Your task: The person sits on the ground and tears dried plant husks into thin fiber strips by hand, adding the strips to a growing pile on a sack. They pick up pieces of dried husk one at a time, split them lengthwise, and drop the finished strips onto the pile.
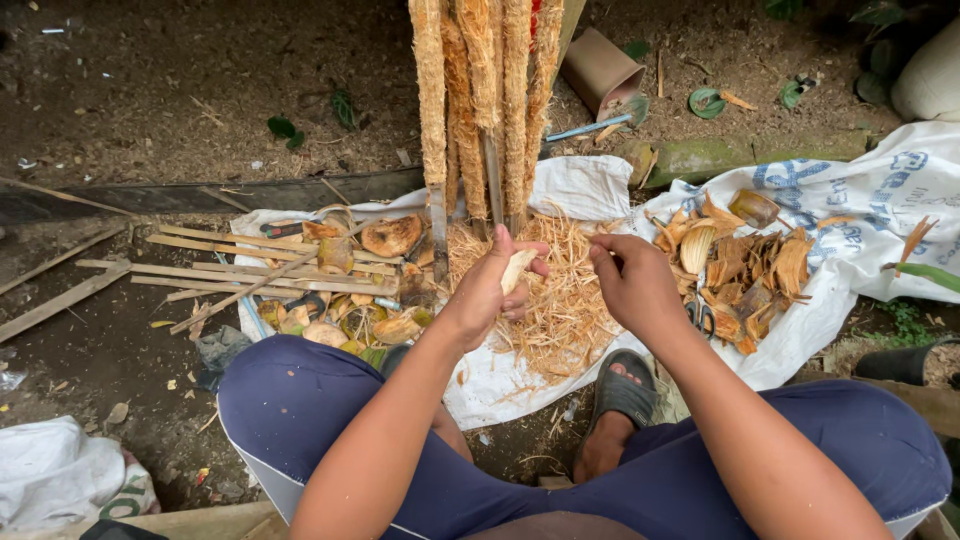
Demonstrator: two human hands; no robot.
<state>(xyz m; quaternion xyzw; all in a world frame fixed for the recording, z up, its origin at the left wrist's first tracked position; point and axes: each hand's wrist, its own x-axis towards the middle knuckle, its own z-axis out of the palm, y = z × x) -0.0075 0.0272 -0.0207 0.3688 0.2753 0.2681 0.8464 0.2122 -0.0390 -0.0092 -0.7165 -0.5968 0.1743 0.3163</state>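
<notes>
The left hand (492, 288), at frame centre, is closed around a pale strip of husk (519, 268); the strip protrudes from between thumb and fingers and points toward the upper right. The right hand (633, 282), just to the right of centre, has its fingers curled inward with the fingertips (601, 252) drawn together close to the end of the strip. Whether they touch the strip cannot be determined.

Both hands are positioned above a heap of loose straw-coloured fibre (560, 300), which lies on a white woven sack (590, 185) spread on the ground. Directly above the hands, at top centre, a bundle of fibre-wrapped sticks (485, 100) stands upright, with its lower ends at the heap.

Right of centre, a second pile of brown husk pieces (745, 270) rests on another white sack with blue print (880, 190). A pair of scissors (700, 315) lies at the left edge of this pile, near the right wrist.

Left of centre, split bamboo slats (240, 265) lie roughly horizontal, with cut husk shells (392, 236) and green-yellow offcuts (350, 325) among them.

At lower centre, a foot in a dark sandal (622, 390) rests on the ground between the knees, which are clothed in dark blue shorts (300, 400).
</notes>
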